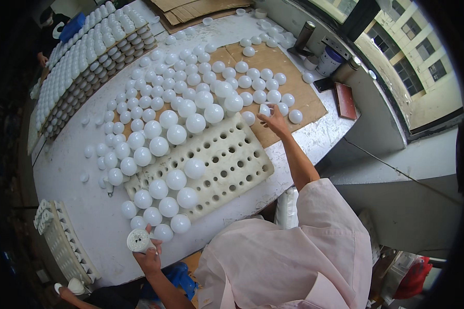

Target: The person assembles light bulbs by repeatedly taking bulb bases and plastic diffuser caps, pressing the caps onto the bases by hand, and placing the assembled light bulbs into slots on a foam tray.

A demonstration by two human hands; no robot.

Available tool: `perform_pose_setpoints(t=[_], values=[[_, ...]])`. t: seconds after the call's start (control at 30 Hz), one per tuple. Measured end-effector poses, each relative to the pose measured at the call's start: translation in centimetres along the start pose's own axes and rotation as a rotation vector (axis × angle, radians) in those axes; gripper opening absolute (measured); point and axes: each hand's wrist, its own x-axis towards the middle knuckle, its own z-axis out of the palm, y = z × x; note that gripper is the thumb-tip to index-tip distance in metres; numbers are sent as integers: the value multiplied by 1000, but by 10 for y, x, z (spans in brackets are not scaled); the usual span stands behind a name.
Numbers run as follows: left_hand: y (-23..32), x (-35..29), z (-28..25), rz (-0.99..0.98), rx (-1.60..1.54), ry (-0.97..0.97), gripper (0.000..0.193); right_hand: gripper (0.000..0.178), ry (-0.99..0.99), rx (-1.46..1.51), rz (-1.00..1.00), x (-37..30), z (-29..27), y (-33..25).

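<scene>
In my left hand [148,259], at the table's near edge, is a bulb body [138,240] with its round, pale face turned up and small dark spots at its centre. My right hand [274,122] reaches over a cardboard sheet [307,105], its fingers closed around a small white bulb cover [264,109]. Many similar white domes [193,79] lie spread across the cardboard and table. Between my hands lies a cream foam tray [252,167] with rows of holes. Round white bulbs [176,179] stand in its near left part, and more line its far side.
Stacked layers of bulbs [95,49] rise at the far left. A holed rack [67,242] stands at the near left, close to another person's hand [66,293]. Toward the window are a dark flask [305,35], a white tub [329,62] and a red box [345,100].
</scene>
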Motion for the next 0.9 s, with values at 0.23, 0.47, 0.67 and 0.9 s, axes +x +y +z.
perform_pose_setpoints(t=[0.23, 0.47, 0.67, 0.9], values=[[-19, 15, 75, -234, 44, -551, 41, 82, -645, 1082, -68, -121, -2, -50], [-24, 14, 110, -350, 47, -677, 37, 83, -899, 1168, -118, -205, 45, -127], [-27, 5, 86, -362, -189, -663, 36, 79, -1071, 1382, 6, -237, 84, -149], [-28, -6, 65, -359, -325, -648, 37, 78, -1125, 1361, 60, -251, 92, -171]])
